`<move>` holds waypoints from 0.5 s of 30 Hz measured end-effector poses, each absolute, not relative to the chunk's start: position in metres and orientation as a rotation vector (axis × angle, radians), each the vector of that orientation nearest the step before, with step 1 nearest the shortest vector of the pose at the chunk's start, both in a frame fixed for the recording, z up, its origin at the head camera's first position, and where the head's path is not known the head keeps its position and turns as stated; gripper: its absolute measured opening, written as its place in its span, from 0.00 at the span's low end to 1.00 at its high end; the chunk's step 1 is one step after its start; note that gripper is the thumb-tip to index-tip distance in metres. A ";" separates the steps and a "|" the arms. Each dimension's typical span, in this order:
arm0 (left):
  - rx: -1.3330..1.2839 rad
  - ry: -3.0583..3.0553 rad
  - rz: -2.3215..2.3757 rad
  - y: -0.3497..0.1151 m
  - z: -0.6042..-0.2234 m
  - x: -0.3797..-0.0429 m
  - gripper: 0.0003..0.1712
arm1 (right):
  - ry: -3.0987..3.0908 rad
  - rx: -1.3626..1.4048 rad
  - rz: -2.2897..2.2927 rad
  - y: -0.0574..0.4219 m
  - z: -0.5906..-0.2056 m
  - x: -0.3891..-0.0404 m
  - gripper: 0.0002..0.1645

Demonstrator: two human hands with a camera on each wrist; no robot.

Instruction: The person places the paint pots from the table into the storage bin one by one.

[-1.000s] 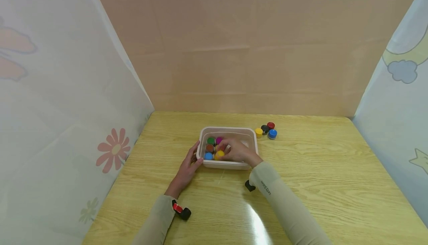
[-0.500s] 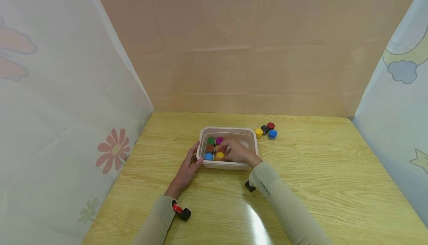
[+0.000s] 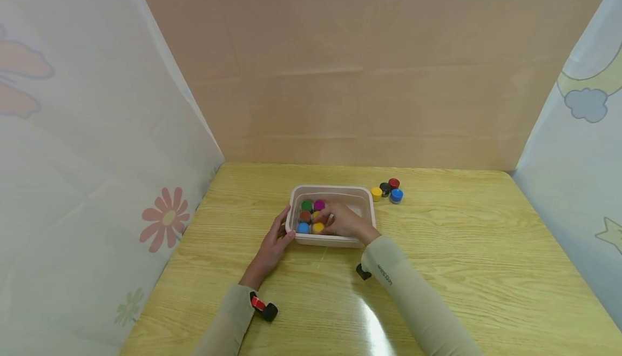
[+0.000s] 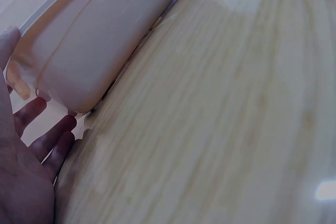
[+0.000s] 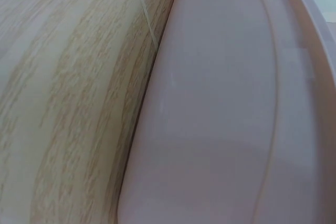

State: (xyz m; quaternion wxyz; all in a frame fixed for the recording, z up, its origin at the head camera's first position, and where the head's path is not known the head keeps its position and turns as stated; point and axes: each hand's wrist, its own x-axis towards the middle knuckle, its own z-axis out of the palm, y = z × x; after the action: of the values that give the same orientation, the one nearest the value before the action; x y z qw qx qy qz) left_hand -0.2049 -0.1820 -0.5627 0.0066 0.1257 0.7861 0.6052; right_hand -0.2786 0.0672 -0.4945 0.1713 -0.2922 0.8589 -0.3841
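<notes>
It looks like a makeshift booth: a brown sheet (image 3: 359, 37) behind the wood-grain counter (image 3: 461, 248), printed sheets (image 3: 87, 167) either side.

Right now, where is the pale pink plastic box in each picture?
Head: the pale pink rectangular plastic box sits just below the picture's middle.
Left wrist: the box is upper left, cut off at the top.
Right wrist: the box fills most of the right side.
Shared landmark: yellowish wood-grain table.

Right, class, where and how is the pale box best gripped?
Probably by the rim at both short ends, coming from left and right: the pale box is oblong, its rim juts out, and the left hand holds one end.
</notes>
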 end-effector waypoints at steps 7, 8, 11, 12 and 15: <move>0.380 2.426 1.914 -0.182 -0.563 -0.205 0.39 | 2.422 -0.859 -1.106 0.068 -0.494 -0.279 0.16; 0.378 2.424 1.915 -0.182 -0.563 -0.204 0.39 | 2.422 -0.864 -1.107 0.068 -0.494 -0.279 0.16; 0.373 2.424 1.903 -0.183 -0.563 -0.205 0.39 | 2.413 -0.866 -1.117 0.068 -0.494 -0.278 0.16; 0.372 2.426 1.895 -0.183 -0.563 -0.205 0.39 | 2.411 -0.866 -1.121 0.068 -0.494 -0.278 0.16; 0.364 2.427 1.871 -0.183 -0.563 -0.206 0.40 | 2.409 -0.859 -1.122 0.068 -0.495 -0.279 0.16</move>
State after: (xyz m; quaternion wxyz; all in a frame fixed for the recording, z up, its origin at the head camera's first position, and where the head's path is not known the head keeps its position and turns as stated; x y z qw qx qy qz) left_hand -0.2057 -0.1830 -0.5631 0.0276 0.1177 0.7862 0.6061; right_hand -0.2786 0.0679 -0.4950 0.1734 -0.3030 0.8495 -0.3956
